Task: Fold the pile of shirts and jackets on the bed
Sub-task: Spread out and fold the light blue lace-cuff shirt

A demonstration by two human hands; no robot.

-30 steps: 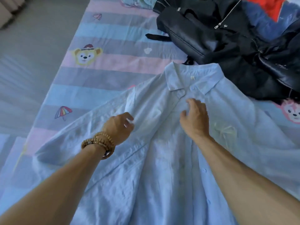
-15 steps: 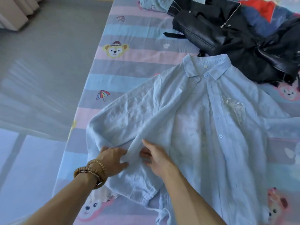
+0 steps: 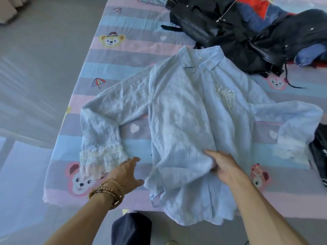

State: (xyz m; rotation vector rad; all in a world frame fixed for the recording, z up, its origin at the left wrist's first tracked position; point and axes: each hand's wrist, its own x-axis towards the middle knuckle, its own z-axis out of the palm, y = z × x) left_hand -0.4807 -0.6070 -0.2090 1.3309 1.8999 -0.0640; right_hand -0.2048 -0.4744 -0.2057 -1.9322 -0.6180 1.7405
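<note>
One light blue shirt (image 3: 185,121) spread flat; one heap of dark jackets (image 3: 238,32); two hands (image 3: 127,174) (image 3: 224,167); one bed (image 3: 123,55); one beaded bracelet (image 3: 108,191).

Head camera — looking steeply down, close over the bed (image 3: 92,71).

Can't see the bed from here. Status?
Left hand open beside lace cuff. Right hand grips light blue shirt, spread flat. Black jackets piled beyond collar.
</note>
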